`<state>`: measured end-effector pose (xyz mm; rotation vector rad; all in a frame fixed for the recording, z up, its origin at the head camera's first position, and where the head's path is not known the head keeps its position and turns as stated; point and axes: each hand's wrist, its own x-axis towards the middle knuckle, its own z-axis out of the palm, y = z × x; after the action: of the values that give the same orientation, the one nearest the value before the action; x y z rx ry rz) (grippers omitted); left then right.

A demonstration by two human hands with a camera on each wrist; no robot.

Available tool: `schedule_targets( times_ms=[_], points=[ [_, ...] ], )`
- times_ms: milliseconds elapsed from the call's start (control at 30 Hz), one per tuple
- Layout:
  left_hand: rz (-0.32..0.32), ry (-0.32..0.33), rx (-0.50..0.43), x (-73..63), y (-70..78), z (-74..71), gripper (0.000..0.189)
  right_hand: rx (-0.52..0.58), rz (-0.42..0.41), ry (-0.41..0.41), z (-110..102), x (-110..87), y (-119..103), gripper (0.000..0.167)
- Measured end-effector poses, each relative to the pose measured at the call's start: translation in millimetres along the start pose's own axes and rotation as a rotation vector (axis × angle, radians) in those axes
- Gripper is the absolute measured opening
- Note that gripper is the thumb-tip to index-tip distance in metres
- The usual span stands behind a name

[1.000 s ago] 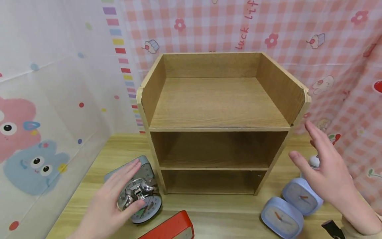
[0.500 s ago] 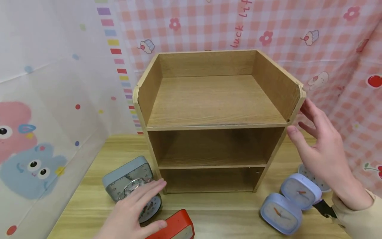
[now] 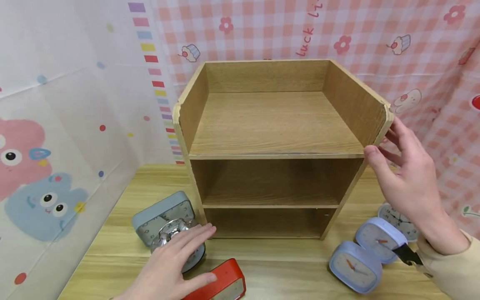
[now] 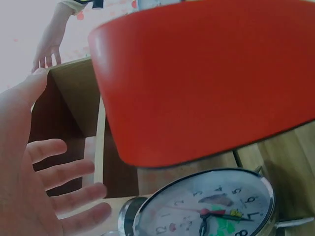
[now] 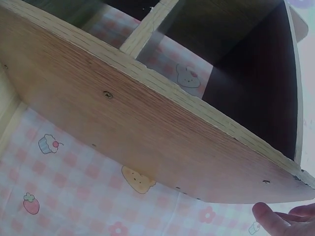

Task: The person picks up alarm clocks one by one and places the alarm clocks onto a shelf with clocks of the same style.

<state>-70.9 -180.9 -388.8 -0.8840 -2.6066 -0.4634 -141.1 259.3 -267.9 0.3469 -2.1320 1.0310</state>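
A wooden shelf unit (image 3: 277, 125) stands upright in the middle of the head view. My right hand (image 3: 412, 183) is at its right side panel, fingertips by the outer face near the upper front corner and thumb tip by the front edge. In the right wrist view the thumb (image 5: 268, 219) shows just beside the panel's corner. My left hand (image 3: 168, 262) hovers with spread fingers, holding nothing. It partly covers a silver twin-bell alarm clock (image 3: 196, 257) and overlaps a red box-shaped clock (image 3: 225, 277). In the left wrist view the twin-bell clock's dial (image 4: 216, 211) shows below the red clock.
Behind the twin-bell clock, a grey-blue square clock (image 3: 163, 214) leans near the shelf's left side. To the right lie two light-blue clocks (image 3: 352, 266) and a round white-faced clock (image 3: 399, 223). A checked cloth (image 3: 281, 29) hangs behind the shelf.
My right hand has moved up and left to the shelf's side panel. My left hand has shifted right, off the grey-blue clock and toward the red one.
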Motion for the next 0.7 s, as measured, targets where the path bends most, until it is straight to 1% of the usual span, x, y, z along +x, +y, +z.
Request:
schedule_targets(
  times_ms=[100, 233, 367, 467, 533, 567, 700],
  points=[
    [-0.013, 0.05, 0.007, 0.3, -2.0, -1.8, 0.078, 0.003, 0.006, 0.015, 0.5, 1.5, -0.1, 0.065],
    [-0.011, 0.152, 0.02, 0.9, -5.0, -3.7, 0.074, 0.004, 0.019, 0.02, 2.0, 2.8, -0.4, 0.063],
    [0.016, 0.274, -0.006, 2.6, -10.7, -2.7, 0.069, 0.006, 0.032, 0.025, 3.6, 4.0, -0.7, 0.061],
    [0.028, 0.337, -0.037, 4.2, -18.1, -1.1, 0.069, 0.008, 0.036, 0.028, 4.8, 5.0, -0.9, 0.058],
    [0.016, 0.35, -0.046, 5.1, -23.0, -0.7, 0.069, 0.012, 0.031, 0.028, 5.3, 5.4, -0.9, 0.058],
    [0.0, 0.345, -0.042, 5.0, -24.9, -0.7, 0.069, 0.014, 0.028, 0.028, 5.6, 5.5, -0.8, 0.057],
    [-0.084, 0.292, -0.009, 3.1, -30.4, -1.6, 0.071, 0.027, 0.004, 0.03, 5.9, 5.7, -0.6, 0.056]
  ],
)
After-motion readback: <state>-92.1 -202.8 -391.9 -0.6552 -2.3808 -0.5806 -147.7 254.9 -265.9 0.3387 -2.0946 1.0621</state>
